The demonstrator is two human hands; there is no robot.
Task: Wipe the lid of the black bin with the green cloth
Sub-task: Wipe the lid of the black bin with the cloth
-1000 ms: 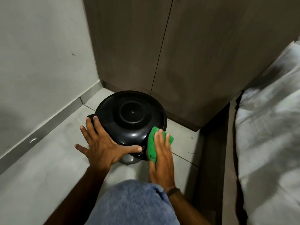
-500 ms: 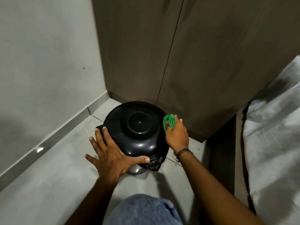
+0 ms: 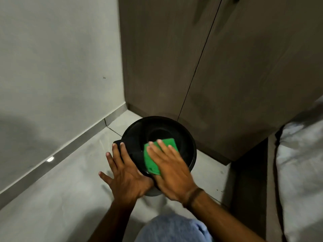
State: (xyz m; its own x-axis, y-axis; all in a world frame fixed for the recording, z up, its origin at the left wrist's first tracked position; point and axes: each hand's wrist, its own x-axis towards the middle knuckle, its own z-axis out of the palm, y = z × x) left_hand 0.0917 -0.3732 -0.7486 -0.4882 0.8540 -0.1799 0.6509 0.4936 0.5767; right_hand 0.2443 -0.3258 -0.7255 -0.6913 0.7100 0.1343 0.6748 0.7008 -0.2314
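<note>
The round black bin lid (image 3: 162, 126) sits on a bin standing on the floor in a corner, with a raised ring in its centre. The green cloth (image 3: 151, 160) lies flat on the near half of the lid. My right hand (image 3: 170, 167) presses palm-down on the cloth, fingers spread over it. My left hand (image 3: 125, 173) rests flat against the lid's left near edge, fingers apart, steadying the bin. The lid's near rim is hidden under both hands.
A brown wooden cabinet (image 3: 209, 75) stands right behind the bin. A grey wall (image 3: 52, 67) with a skirting strip runs on the left. A pale cushioned surface (image 3: 300, 172) fills the right edge. My knee in blue fabric (image 3: 173, 229) is at the bottom.
My right hand carried the cloth from the lid's far right edge onto the lid's near top and flattened it out. The left hand has stayed on the left rim.
</note>
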